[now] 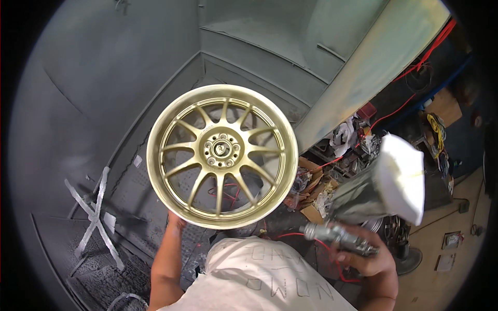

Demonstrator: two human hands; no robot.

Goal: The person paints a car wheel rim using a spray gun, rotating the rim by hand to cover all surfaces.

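A gold multi-spoke wheel rim (174, 161) faces up in front of me, raised above the floor; what bears it is hidden behind it. My left hand (177, 220) reaches to its lower left edge, and the fingers disappear behind the rim. To the right, my right hand (374, 262) is closed around a metal spray gun (340, 238), apart from the wheel. A dark cup (358, 199) with a white cover (400, 176) sits on the gun and tilts to the upper right.
Grey walls (114, 78) enclose the left and far sides. A white-taped cross-shaped stand (94, 217) is on the left. A pale panel (371, 67) slants at the right, with cluttered shelves (353, 140) beyond it. A red hose (321, 242) trails near my right hand.
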